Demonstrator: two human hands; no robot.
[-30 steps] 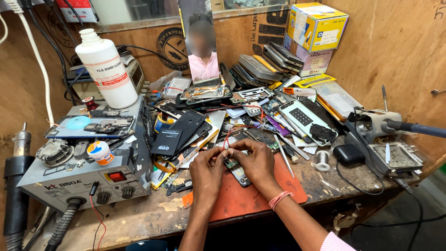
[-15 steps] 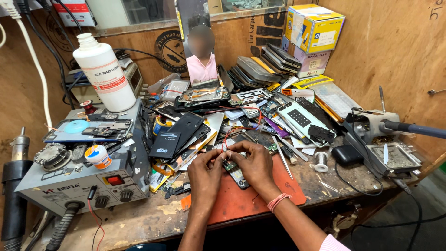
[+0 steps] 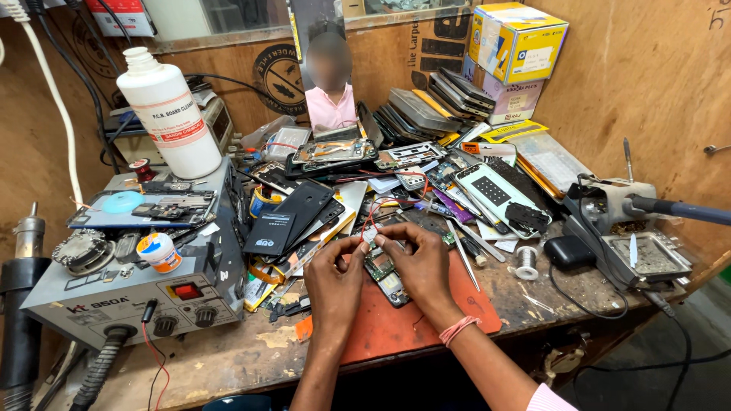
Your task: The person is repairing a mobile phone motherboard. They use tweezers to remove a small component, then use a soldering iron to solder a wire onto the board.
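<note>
Both hands work together over the orange mat [image 3: 426, 316] at the near edge of the counter [image 3: 228, 358]. The left hand [image 3: 335, 283] and right hand [image 3: 421, 262] meet above an opened phone board [image 3: 387, 278] lying on the mat. The fingers of each hand are pinched together on a small part at the board's far end, by thin red wires [image 3: 373, 217]; what the part is cannot be made out. Judged step: fitting or freeing that part. The next move calls for a steady, fine grip with the board kept flat. Left of the hands stands a grey rework station [image 3: 129, 285]; beyond, a white bottle [image 3: 169, 114], scattered phones [image 3: 499, 194] and a yellow box [image 3: 518, 42].
</note>
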